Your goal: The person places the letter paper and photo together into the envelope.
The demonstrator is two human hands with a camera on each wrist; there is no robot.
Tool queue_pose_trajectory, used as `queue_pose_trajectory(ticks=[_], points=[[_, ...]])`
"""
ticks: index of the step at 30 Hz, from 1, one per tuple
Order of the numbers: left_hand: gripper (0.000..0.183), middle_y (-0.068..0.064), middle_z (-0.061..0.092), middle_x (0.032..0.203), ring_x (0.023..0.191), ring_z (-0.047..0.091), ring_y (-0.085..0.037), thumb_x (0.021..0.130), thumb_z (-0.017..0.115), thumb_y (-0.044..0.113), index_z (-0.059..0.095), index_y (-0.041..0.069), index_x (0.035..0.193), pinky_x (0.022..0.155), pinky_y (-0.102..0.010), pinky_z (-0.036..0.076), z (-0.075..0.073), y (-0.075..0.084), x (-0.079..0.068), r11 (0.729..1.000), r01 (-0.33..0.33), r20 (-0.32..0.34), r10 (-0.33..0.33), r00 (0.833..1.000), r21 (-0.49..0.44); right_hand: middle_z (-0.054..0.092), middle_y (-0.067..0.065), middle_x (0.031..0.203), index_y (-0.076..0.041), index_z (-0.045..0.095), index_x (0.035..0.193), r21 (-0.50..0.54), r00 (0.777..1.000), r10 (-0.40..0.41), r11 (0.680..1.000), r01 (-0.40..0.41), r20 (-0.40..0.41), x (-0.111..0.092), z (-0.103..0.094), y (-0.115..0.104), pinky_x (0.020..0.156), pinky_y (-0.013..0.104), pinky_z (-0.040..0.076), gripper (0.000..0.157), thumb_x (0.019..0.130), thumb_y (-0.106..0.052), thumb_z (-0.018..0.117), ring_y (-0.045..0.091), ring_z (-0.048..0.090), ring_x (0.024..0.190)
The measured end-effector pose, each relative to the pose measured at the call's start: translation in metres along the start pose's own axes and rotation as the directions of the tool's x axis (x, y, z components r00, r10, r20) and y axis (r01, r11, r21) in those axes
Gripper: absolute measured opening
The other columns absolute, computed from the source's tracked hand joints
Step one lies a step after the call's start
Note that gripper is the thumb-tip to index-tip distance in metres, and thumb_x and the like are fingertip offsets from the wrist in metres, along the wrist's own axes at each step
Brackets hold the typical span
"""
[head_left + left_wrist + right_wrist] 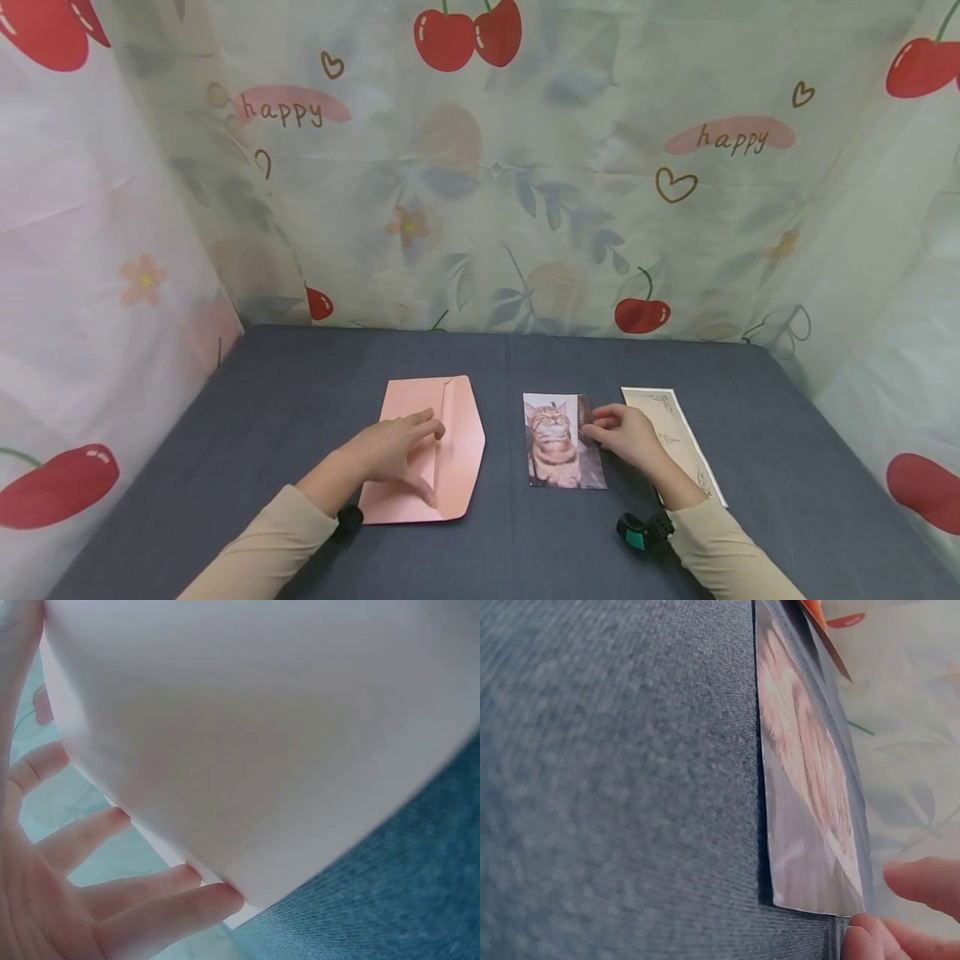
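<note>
A pink envelope (pixel 462 450) lies on the left half of the table with its pointed flap opened out to the right. My left hand (pixel 397 454) rests on it, fingers spread along the mouth; in the left wrist view the fingertips (pixel 225 896) touch the paper's edge. To the right is a photo card (pixel 553 450) showing an orange cat with its eyes closed. My right hand (pixel 626 433) pinches the card's right edge, as the right wrist view shows at the card's corner, while one finger (pixel 922 881) stands off from it.
A cream card (pixel 675 429) with a white border and ornamental corners lies right of the photo card, partly under my right forearm. Dark grey cloth covers the table (pixel 300 367). Printed curtains (pixel 480 167) with cherries close off the back and both sides.
</note>
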State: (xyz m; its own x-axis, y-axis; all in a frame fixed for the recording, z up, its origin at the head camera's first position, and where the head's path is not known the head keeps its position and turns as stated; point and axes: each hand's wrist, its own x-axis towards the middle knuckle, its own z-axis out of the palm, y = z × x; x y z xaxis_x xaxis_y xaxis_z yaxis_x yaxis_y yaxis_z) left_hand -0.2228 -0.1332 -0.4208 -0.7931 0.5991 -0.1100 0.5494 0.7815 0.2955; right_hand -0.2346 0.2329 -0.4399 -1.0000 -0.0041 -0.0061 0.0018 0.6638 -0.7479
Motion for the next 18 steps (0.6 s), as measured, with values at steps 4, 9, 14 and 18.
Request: queue_pose_trajectory(ticks=[4, 9, 14, 18], points=[[0.077, -0.011, 0.041, 0.145, 0.097, 0.060, -0.029, 0.053, 0.074, 0.069, 0.047, 0.026, 0.110, 0.076, -0.043, 0.048, 0.0001, 0.0001, -0.0001, 1.000, 0.002, 0.004, -0.002, 1.000, 0.000, 0.067, 0.019, 0.089, 0.012, 0.057, 0.112, 0.047, 0.997, 0.074, 0.996, -0.076, 0.033, 0.0000, 0.0003, 0.0007, 0.061, 0.028, 0.054, 0.040, 0.082, -0.012, 0.068, 0.009, 0.061, 0.064], [0.078, -0.010, 0.041, 0.145, 0.095, 0.059, -0.028, 0.052, 0.074, 0.069, 0.047, 0.026, 0.111, 0.077, -0.042, 0.048, 0.0003, 0.0000, 0.0004, 1.000, 0.002, 0.003, -0.002, 1.000, 0.006, 0.067, 0.017, 0.086, 0.013, 0.057, 0.111, 0.061, 0.992, 0.113, 0.991, -0.116, 0.056, 0.0004, 0.0000, -0.0008, 0.060, 0.027, 0.054, 0.040, 0.081, -0.011, 0.069, 0.007, 0.060, 0.063], [0.078, -0.008, 0.042, 0.143, 0.094, 0.059, -0.026, 0.052, 0.074, 0.070, 0.047, 0.026, 0.111, 0.076, -0.041, 0.048, 0.0007, -0.0004, 0.0008, 1.000, 0.002, 0.006, -0.002, 1.000, 0.007, 0.068, 0.019, 0.087, 0.014, 0.056, 0.111, 0.063, 0.990, 0.129, 0.989, -0.133, 0.063, 0.0008, 0.0011, -0.0022, 0.061, 0.028, 0.054, 0.041, 0.080, -0.010, 0.070, 0.009, 0.061, 0.064], [0.078, -0.009, 0.042, 0.144, 0.096, 0.059, -0.028, 0.052, 0.074, 0.070, 0.048, 0.026, 0.111, 0.076, -0.042, 0.048, 0.0008, -0.0005, 0.0010, 1.000, 0.003, 0.007, -0.003, 1.000, 0.000, 0.068, 0.019, 0.087, 0.013, 0.057, 0.110, 0.057, 0.987, 0.151, 0.986, -0.155, 0.058, 0.0022, 0.0022, -0.0019, 0.061, 0.028, 0.054, 0.041, 0.079, -0.010, 0.071, 0.009, 0.061, 0.064]])
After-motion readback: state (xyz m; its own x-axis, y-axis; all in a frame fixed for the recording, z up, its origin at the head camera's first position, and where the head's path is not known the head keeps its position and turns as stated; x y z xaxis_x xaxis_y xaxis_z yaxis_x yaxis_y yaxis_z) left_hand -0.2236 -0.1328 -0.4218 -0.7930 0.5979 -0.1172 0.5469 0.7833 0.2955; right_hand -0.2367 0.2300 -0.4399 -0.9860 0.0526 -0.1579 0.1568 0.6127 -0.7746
